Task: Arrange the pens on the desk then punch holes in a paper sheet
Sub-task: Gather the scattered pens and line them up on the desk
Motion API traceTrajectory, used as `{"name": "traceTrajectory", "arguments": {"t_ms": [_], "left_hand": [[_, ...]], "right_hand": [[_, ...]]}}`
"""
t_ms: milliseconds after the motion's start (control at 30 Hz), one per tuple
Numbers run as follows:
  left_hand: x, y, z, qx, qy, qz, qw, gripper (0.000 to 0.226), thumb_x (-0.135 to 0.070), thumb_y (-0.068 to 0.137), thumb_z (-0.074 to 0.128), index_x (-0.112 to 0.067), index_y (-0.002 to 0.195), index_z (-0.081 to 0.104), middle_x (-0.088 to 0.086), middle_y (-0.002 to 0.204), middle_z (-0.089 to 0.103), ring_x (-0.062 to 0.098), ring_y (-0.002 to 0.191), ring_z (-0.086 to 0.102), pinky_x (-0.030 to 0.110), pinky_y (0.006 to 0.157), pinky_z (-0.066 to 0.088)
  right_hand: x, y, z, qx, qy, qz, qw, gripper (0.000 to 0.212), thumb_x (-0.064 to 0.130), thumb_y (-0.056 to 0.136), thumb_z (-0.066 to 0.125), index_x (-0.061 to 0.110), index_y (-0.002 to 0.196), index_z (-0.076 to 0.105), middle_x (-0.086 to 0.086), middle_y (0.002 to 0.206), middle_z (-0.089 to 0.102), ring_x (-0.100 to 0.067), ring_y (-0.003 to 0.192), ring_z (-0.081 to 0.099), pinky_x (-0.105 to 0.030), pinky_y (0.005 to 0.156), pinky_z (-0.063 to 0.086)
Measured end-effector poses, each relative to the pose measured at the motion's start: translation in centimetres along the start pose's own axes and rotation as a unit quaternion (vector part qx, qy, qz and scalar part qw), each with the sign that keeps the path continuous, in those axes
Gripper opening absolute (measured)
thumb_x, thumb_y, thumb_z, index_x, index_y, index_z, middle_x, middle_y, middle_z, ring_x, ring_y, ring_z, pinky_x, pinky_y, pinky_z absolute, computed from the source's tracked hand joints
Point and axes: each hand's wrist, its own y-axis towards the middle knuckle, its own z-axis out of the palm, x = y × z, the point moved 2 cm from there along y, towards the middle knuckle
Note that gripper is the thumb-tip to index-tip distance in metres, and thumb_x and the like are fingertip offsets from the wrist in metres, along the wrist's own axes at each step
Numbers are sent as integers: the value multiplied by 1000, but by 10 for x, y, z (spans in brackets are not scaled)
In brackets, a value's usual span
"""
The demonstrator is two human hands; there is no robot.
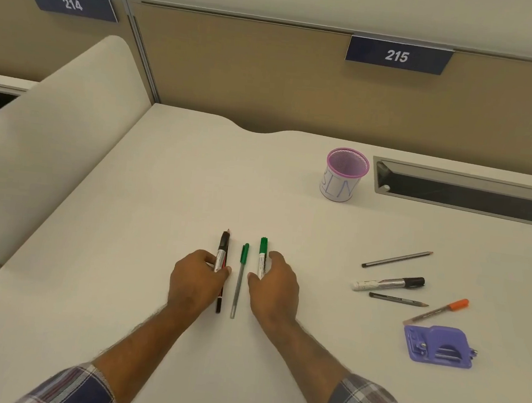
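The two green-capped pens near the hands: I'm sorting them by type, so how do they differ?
The thin green pen is slim with a long grey barrel; the green marker is thicker, shorter, with a white labelled barrel. The thin green pen lies free between the hands; the green marker is pinched by the right hand. Both have green caps pointing away from the person and lie roughly parallel on the desk.

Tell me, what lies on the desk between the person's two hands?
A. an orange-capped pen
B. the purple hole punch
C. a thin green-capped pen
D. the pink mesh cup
C: the thin green-capped pen lies untouched on the desk between the left hand, which holds a black-capped marker, and the right hand, which holds a green marker.
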Motion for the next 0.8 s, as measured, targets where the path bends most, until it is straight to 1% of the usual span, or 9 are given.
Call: {"name": "traceTrajectory", "arguments": {"t_ms": [67, 133, 300, 400, 467, 567, 667, 733, 800], "left_hand": [[1, -2, -1, -13, 6, 10, 1000, 25, -38, 87, 70, -17, 100, 65, -7, 81, 63, 2, 59, 53, 13, 52, 32], [4, -3, -1, -23, 1, 17, 1000, 24, -36, 88, 69, -15, 99, 67, -6, 81, 66, 4, 62, 56, 14, 53, 34], [16, 1, -8, -59, 8, 23, 998, 32, -38, 87, 69, -13, 106, 70, 2, 93, 72, 17, 84, 64, 26, 74, 46], [23, 5, -8, -20, 14, 47, 999, 40, -43, 86, 69, -15, 114, 67, -1, 91, 67, 15, 83, 62, 26, 73, 46], [26, 6, -9, 17, 14, 92, 996, 47, -46, 84, 71, -18, 122, 62, -5, 93, 62, 11, 84, 58, 23, 72, 41], [37, 5, -16, 94, 24, 162, 982, 69, -49, 74, 79, -23, 133, 54, -11, 105, 54, 7, 83, 55, 15, 70, 40], [51, 2, -19, 177, 64, 217, 958, 92, -52, 63, 86, -30, 141, 43, -17, 115, 44, 4, 87, 52, 9, 67, 40], [54, 1, -20, 186, 79, 235, 951, 93, -48, 63, 88, -30, 143, 42, -20, 117, 43, 4, 88, 51, 8, 68, 40], [52, 2, -20, 164, 80, 248, 951, 87, -42, 67, 87, -29, 142, 46, -22, 112, 45, 4, 84, 51, 7, 65, 40]], "right_hand": [[0, -1, 2, 21, -7, -22, 1000, 40, 28, 89, 64, 18, 125, 52, -1, 118, 62, -21, 107, 59, -28, 84, 45], [1, -3, 6, 43, -4, -36, 998, 46, 34, 89, 63, 17, 130, 49, -2, 122, 59, -21, 111, 56, -29, 89, 44], [-7, -12, 11, 74, -7, -69, 995, 66, 46, 88, 62, 19, 143, 37, 0, 128, 52, -19, 116, 55, -30, 95, 45], [-17, -20, 10, 105, -12, -127, 986, 65, 46, 84, 65, 22, 138, 39, 4, 117, 49, -15, 109, 55, -28, 89, 47], [-24, -24, 7, 139, -21, -171, 975, 74, 46, 79, 68, 29, 141, 33, 8, 114, 45, -12, 107, 51, -26, 88, 45], [-33, -24, 1, 176, -83, -233, 953, 89, 48, 75, 70, 30, 148, 23, 9, 118, 41, -12, 110, 45, -25, 94, 41], [-34, -23, 0, 175, -117, -267, 940, 87, 46, 79, 69, 24, 150, 23, 7, 122, 41, -12, 111, 42, -22, 96, 36], [-32, -24, 3, 164, -116, -276, 940, 80, 45, 82, 67, 22, 149, 29, 6, 122, 44, -13, 111, 43, -23, 96, 37], [-30, -26, 8, 149, -108, -280, 942, 73, 43, 84, 65, 22, 147, 34, 5, 120, 47, -14, 112, 45, -24, 96, 38]]}}
